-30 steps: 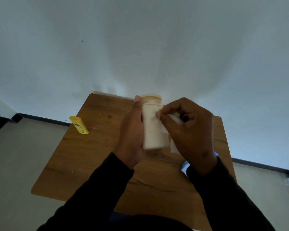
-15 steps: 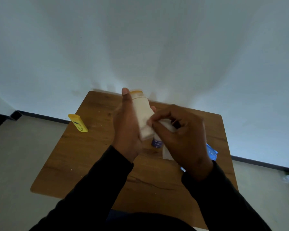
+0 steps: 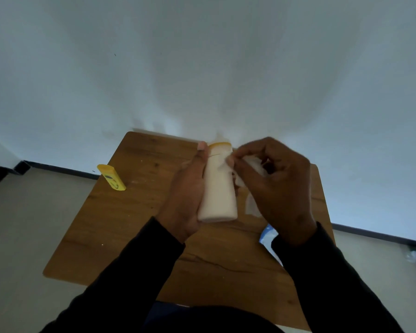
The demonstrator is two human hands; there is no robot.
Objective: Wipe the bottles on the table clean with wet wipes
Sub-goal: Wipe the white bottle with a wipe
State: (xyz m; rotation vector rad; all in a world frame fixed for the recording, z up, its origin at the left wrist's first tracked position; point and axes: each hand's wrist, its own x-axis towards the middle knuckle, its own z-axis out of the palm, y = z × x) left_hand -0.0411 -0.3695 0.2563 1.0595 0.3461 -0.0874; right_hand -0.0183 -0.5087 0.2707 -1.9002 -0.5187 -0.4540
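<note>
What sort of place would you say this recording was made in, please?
Probably a bare indoor room, not a kitchen or workshop: a small wooden table stands against a plain white wall, on a pale floor edged with dark skirting.

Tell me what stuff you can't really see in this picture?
All in the head view:
- Blue packet: mostly hidden behind the right hand.
- Wet wipe: bunched inside that hand, blurred.
- White bottle: left hand covers one side.
- Yellow bottle: label too small to read.
</note>
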